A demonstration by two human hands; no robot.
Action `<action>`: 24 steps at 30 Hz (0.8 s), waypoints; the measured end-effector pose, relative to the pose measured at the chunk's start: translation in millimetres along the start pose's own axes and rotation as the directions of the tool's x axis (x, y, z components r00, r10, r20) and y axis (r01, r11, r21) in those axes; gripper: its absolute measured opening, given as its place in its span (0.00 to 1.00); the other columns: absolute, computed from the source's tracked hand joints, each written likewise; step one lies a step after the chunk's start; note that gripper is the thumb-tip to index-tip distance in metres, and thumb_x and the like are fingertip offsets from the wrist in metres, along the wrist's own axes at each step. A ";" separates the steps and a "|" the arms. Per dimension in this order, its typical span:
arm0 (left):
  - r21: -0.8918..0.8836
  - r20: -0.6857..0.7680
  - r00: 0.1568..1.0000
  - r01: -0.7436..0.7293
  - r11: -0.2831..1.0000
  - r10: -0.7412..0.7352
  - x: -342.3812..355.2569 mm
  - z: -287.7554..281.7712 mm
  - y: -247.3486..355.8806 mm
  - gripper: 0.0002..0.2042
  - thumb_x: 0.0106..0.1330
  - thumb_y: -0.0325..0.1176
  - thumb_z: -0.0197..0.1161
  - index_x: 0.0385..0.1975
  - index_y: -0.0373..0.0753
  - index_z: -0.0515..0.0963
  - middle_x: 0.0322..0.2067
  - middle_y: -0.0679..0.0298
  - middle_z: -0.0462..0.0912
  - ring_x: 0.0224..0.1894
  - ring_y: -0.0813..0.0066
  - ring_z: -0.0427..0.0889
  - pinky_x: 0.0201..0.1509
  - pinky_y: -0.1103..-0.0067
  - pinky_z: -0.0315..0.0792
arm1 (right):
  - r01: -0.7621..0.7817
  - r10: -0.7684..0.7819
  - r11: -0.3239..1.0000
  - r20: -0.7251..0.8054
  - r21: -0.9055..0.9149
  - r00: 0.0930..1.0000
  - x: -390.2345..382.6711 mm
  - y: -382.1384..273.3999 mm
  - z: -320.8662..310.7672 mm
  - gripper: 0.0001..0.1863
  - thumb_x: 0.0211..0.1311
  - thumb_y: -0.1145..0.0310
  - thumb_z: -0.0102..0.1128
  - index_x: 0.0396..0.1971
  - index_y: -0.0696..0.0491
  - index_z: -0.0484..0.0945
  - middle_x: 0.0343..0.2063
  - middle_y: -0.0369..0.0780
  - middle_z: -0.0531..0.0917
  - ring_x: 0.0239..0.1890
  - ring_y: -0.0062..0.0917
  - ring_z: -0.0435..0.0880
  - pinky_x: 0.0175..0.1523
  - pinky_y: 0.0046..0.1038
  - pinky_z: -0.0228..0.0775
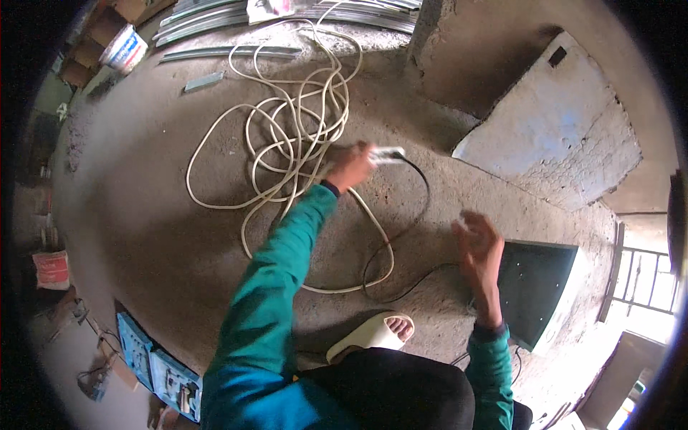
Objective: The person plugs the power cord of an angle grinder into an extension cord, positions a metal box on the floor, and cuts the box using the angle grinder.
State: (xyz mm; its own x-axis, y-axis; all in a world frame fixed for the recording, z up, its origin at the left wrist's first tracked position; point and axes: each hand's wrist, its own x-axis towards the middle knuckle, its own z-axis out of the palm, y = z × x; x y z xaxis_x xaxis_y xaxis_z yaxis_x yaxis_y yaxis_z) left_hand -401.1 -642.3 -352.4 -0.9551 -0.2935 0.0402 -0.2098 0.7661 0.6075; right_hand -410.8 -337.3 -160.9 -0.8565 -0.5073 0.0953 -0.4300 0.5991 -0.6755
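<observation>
Fingers (365,152) of your left hand (348,170) are bending around the left end of a white power strip (390,160), though blur is hiding their exact hold; those of your right hand (481,247) are curling half open and, as far as is showing, holding nothing. Going from the left, an open blue tool case (134,350) is lying well apart from either hand. Loops of cream cable (292,163) are sprawling over the rough floor (143,208), crossing one another and running beneath your left arm. Your white sandal (358,337) is resting just below the lowest loop. From the strip's right end a black cord (428,192) is curving down, then across toward your right wrist; whether you are touching it, I cannot tell. Beside that hand a dark-faced box (534,290) is standing. Pulling hard on the strip could be snarling the crossed loops or straining the black cord where it is meeting the strip; stepping forward could be snagging your sandal.
</observation>
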 end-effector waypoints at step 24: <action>0.387 0.090 0.996 -0.026 0.922 -0.010 -126.3 -160.9 -160.9 0.30 0.47 0.44 0.71 0.49 0.38 0.71 0.40 0.51 0.80 0.43 0.48 0.78 0.48 0.62 0.70 | -0.056 0.060 0.998 0.803 -0.033 0.593 -139.3 20.6 -81.7 0.19 0.59 0.58 0.61 0.43 0.56 0.79 0.36 0.47 0.83 0.38 0.39 0.83 0.44 0.35 0.75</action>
State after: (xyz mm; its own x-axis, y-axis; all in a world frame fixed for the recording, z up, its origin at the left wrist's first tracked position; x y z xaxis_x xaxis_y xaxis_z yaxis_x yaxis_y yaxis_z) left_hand -213.1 -820.6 -327.6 -0.9679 -0.2484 -0.0378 -0.2498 0.9349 0.2521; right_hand -323.6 -203.7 -128.3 -0.3040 -0.7623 -0.5713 -0.3905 0.6467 -0.6552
